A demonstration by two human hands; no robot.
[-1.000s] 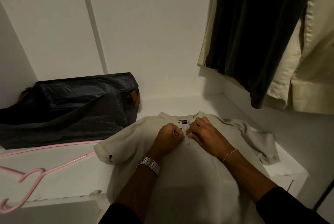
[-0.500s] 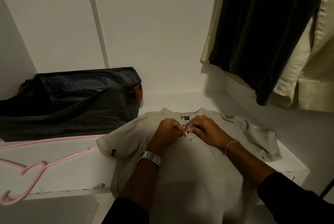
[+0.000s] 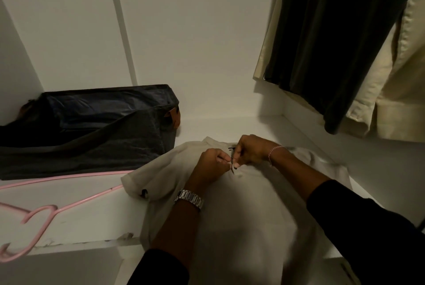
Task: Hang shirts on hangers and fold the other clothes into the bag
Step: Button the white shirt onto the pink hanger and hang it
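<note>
A pale beige short-sleeved shirt [image 3: 250,211] lies flat, front up, on the white shelf [image 3: 76,220], its lower part hanging over the front edge. My left hand [image 3: 211,165] and my right hand [image 3: 249,150] meet at the shirt's button placket just below the collar, each pinching the fabric there. A pink hanger [image 3: 43,213] lies on the shelf to the left, its hook reaching past the front edge. A dark grey bag [image 3: 92,128] stands behind it against the back wall.
A dark garment [image 3: 333,39] and cream garments [image 3: 400,91] hang at the upper right, above the shelf's right end. White walls close in the shelf at the back and the left.
Both hands have shifted slightly up the placket towards the collar, still pinching the fabric. The view has tilted a little; shirt, hanger and bag lie as before.
</note>
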